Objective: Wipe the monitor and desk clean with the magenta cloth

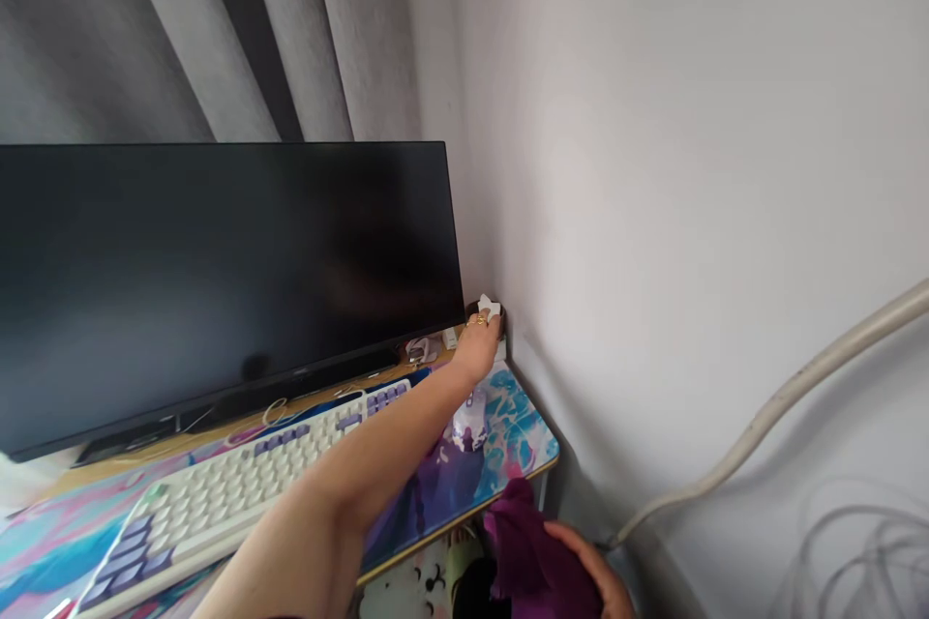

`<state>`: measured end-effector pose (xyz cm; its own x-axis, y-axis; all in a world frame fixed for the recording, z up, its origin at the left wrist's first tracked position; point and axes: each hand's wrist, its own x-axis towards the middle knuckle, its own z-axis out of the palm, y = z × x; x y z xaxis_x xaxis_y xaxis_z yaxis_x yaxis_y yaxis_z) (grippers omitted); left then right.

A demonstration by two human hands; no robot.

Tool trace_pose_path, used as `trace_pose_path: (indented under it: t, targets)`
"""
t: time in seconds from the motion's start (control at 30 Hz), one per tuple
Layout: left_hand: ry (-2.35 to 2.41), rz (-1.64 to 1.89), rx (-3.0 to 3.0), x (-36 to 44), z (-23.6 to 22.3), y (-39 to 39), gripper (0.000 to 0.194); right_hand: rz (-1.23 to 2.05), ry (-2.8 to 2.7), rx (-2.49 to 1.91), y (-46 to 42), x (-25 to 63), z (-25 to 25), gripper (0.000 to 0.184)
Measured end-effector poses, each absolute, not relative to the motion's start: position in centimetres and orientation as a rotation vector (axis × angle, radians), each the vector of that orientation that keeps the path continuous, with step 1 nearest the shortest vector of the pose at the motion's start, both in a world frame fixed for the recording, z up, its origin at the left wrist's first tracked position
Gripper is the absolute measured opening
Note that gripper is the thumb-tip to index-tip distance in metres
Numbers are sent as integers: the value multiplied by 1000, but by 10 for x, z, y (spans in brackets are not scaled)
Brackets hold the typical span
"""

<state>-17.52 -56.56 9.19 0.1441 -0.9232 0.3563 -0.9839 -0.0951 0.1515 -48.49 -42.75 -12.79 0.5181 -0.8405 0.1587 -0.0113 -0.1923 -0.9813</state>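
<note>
Reached across the keyboard [239, 484] with the left hand [479, 348], fingers pinched on a small white wad [491, 309] held at the desk's far corner, between monitor [218, 280] and wall [689, 213]. Rested the right hand [591, 566] on a purple cloth [526, 542] below the desk edge; grip there impossible to tell. Seemingly mid-wipe in that tight corner. Any further stroke called for care around the mouse [470, 426] lying under the outstretched wrist.
</note>
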Motion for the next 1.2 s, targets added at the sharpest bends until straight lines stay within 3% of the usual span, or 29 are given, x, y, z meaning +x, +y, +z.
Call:
trace_pose_path:
  t: [0.13,0.33,0.5,0.57,0.63,0.7,0.77,1.0,1.2]
  targets:
    - [-1881,301,1922,-165,88,-493,55,-953,761,-1600,-414,-478,-109,62]
    - [-1821,214,1937,-127,61,-347,42,-1323,879,-1796,-400,-454,-77,61]
    - [-1820,34,1930,-130,21,-241,41,-1517,987,-2115,-437,-418,-19,69]
    - [-1828,-15,1931,-139,5,-206,42,-1348,1149,-2263,-457,-398,0,74]
    - [-1814,-23,1951,-146,-11,-173,46,-925,1410,-2436,-471,-380,10,74]
    - [-1774,-3,1974,-149,-30,-141,50,-513,1564,-2559,-472,-370,10,67]
    - [-1692,30,1990,-147,-53,-110,50,-333,1589,-2631,-460,-367,5,59]
    - [-1375,73,2029,-138,-124,-28,50,-261,1232,-2812,-376,-344,-11,53]
    - [-1222,24,2063,-162,-95,-5,49,-317,995,-2831,-377,-296,-5,61]
